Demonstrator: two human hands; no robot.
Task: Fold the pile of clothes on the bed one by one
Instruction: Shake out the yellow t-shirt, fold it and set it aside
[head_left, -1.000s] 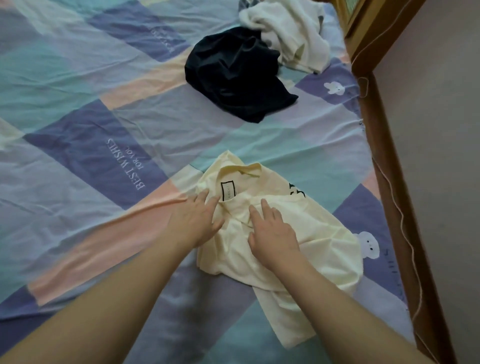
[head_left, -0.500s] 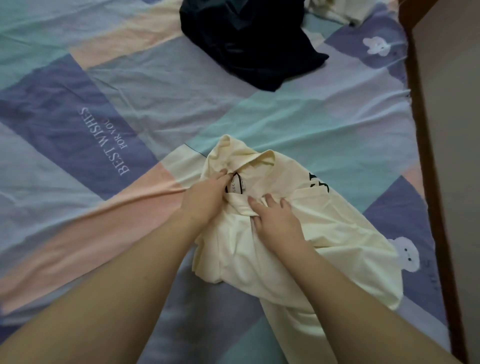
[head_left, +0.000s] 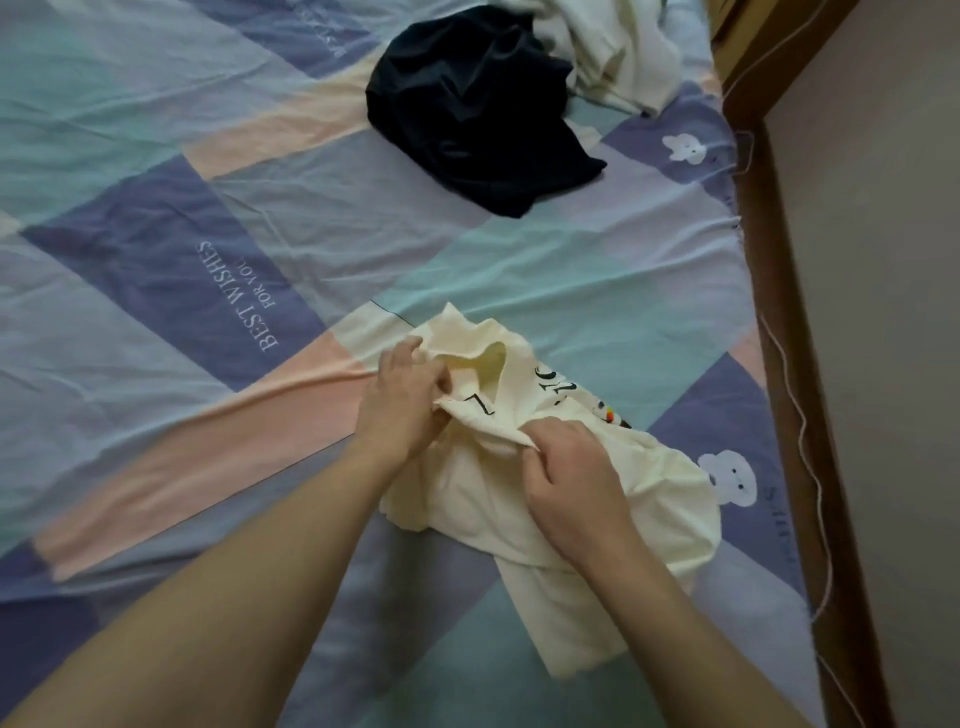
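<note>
Fabric near the collar of the cream T-shirt (head_left: 566, 499) is pinched by the left hand (head_left: 402, 402) and right hand (head_left: 563, 478). Below the grip, the bunched body lies on the bedsheet (head_left: 156, 322); uneven lifting could leave it twisted, spoiling the fold.

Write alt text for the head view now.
Both hands, left hand and right hand, grip a crumpled cream shirt on a patchwork bedsheet. Farther away lie a dark garment and a white garment.
</note>
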